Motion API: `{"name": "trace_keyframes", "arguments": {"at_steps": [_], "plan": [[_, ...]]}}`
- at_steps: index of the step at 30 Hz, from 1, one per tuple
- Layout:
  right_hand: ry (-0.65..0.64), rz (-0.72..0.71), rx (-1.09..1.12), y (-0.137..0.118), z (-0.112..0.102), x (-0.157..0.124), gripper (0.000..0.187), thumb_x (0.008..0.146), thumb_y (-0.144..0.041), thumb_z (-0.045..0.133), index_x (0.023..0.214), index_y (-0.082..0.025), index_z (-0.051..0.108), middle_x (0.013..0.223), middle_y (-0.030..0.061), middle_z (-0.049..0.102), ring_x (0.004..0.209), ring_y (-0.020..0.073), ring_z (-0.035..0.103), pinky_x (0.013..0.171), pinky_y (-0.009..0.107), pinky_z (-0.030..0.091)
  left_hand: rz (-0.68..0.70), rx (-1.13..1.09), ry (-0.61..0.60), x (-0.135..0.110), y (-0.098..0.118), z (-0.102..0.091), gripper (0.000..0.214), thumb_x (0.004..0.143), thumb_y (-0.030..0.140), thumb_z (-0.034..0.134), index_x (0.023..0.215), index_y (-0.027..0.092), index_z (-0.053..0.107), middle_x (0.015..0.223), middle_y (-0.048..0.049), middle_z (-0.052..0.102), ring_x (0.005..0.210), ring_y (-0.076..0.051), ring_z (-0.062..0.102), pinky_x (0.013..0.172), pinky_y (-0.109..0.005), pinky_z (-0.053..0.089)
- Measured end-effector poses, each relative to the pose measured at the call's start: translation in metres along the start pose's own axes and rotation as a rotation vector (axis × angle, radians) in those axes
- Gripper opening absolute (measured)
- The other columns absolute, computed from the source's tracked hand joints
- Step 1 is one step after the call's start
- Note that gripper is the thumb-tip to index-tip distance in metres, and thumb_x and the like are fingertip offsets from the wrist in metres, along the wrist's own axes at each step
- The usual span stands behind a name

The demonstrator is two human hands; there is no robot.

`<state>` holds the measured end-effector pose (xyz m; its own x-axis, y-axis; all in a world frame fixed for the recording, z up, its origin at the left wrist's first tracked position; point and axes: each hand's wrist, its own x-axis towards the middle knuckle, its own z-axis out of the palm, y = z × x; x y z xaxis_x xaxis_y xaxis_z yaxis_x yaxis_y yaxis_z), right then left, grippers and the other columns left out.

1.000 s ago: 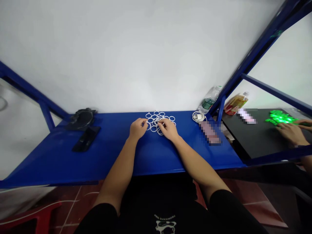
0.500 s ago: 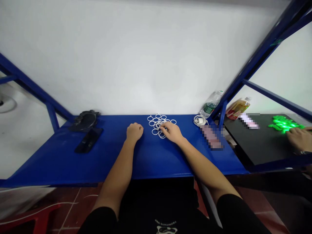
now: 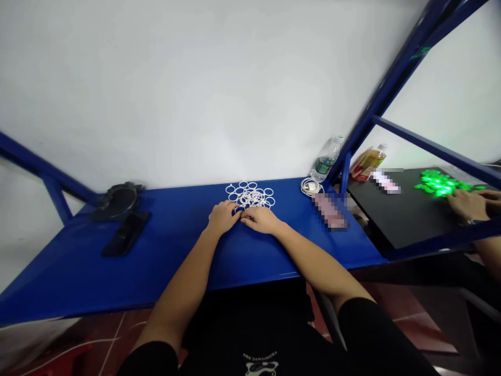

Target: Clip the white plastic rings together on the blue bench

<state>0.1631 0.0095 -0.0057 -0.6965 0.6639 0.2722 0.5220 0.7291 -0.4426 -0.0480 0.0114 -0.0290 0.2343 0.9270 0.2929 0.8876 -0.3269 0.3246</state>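
Observation:
A loose cluster of thin white plastic rings (image 3: 254, 196) lies on the blue table (image 3: 250, 256) against the wall. My left hand (image 3: 224, 217) is at its near left edge, fingers curled around a white ring; a small white arc shows at the hand's outer side. Close beside it, my right hand (image 3: 260, 219) pinches at a white ring, thumb and fingertips pointing toward the left hand. Between the two hands part of a ring shows. The fingertips are small and partly hidden, so how the rings sit in them is unclear.
At right stand a water bottle (image 3: 327, 160), a coiled white cable with charger (image 3: 312, 186) and a blurred-out flat object (image 3: 329, 211). At left lie a black bundle (image 3: 119, 200) and a dark phone-like slab (image 3: 126, 233). Another person's hands (image 3: 469, 203) work over green-lit pieces (image 3: 438, 183).
My left hand has moved right and forward from beside the cluster. My right hand has come left and nearer to me, so both now meet in front of the rings. The view has shifted slightly.

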Motion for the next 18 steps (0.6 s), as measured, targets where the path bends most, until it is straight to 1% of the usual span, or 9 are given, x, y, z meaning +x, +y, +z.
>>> {"name": "trace_keyframes", "arguments": {"at_steps": [4,6,9,11,14,16,18], "plan": [[-0.016,-0.038,-0.001,0.0033,0.0033,0.0014,0.014,0.101,-0.024,0.062,0.106,-0.021,0.075,0.102,0.0049,0.077,0.090,0.0189,0.069,0.079,0.029,0.047,-0.076,-0.056,-0.035,0.0016,0.0002,-0.0028,0.018,0.091,0.025,0.067,0.108,0.023,0.075,0.095,-0.0063,0.074,0.088,-0.025,0.068,0.076,-0.035,0.046],[-0.024,-0.037,-0.007,0.0033,0.0037,0.0018,0.015,0.102,-0.025,0.061,0.108,-0.022,0.075,0.104,0.0051,0.078,0.092,0.0197,0.070,0.079,0.029,0.048,-0.109,-0.062,-0.054,0.0018,0.0007,-0.0031,0.013,0.090,0.021,0.065,0.099,0.023,0.074,0.088,-0.0049,0.072,0.083,-0.024,0.067,0.072,-0.033,0.045],[-0.037,-0.023,-0.041,0.0036,0.0036,0.0022,0.017,0.103,-0.026,0.060,0.110,-0.022,0.075,0.106,0.0061,0.078,0.094,0.0210,0.071,0.079,0.030,0.049,-0.121,-0.055,-0.047,0.0016,-0.0004,-0.0016,0.009,0.087,0.018,0.065,0.086,0.023,0.072,0.090,-0.0048,0.072,0.080,-0.022,0.066,0.070,-0.032,0.044],[-0.024,0.013,-0.063,0.0043,0.0033,0.0022,0.018,0.103,-0.028,0.060,0.112,-0.022,0.075,0.108,0.0073,0.078,0.095,0.0220,0.072,0.080,0.031,0.050,-0.121,-0.066,-0.030,0.0011,-0.0021,0.0001,0.008,0.087,0.018,0.065,0.084,0.023,0.071,0.093,-0.0049,0.071,0.079,-0.021,0.065,0.070,-0.032,0.044],[0.026,0.120,-0.087,0.0047,0.0026,0.0020,0.021,0.101,-0.031,0.062,0.116,-0.023,0.074,0.108,0.0075,0.079,0.095,0.0232,0.073,0.080,0.031,0.051,-0.093,-0.125,0.008,0.0007,-0.0034,0.0015,0.008,0.090,0.019,0.063,0.086,0.022,0.069,0.095,-0.0047,0.070,0.081,-0.020,0.065,0.073,-0.031,0.046],[0.064,0.200,-0.091,0.0038,0.0020,0.0017,0.025,0.101,-0.033,0.063,0.123,-0.024,0.071,0.104,0.0070,0.080,0.092,0.0237,0.074,0.078,0.032,0.051,-0.056,-0.182,0.058,0.0007,-0.0022,0.0009,0.008,0.091,0.019,0.062,0.087,0.022,0.068,0.095,-0.0042,0.069,0.082,-0.020,0.065,0.075,-0.031,0.047],[0.105,0.247,-0.074,0.0019,0.0013,0.0013,0.033,0.102,-0.033,0.061,0.134,-0.024,0.066,0.104,0.0070,0.080,0.091,0.0240,0.074,0.079,0.032,0.052,-0.005,-0.237,0.122,0.0008,0.0001,-0.0009,0.008,0.092,0.020,0.061,0.089,0.021,0.067,0.094,-0.0039,0.068,0.080,-0.018,0.064,0.075,-0.030,0.048]]}}
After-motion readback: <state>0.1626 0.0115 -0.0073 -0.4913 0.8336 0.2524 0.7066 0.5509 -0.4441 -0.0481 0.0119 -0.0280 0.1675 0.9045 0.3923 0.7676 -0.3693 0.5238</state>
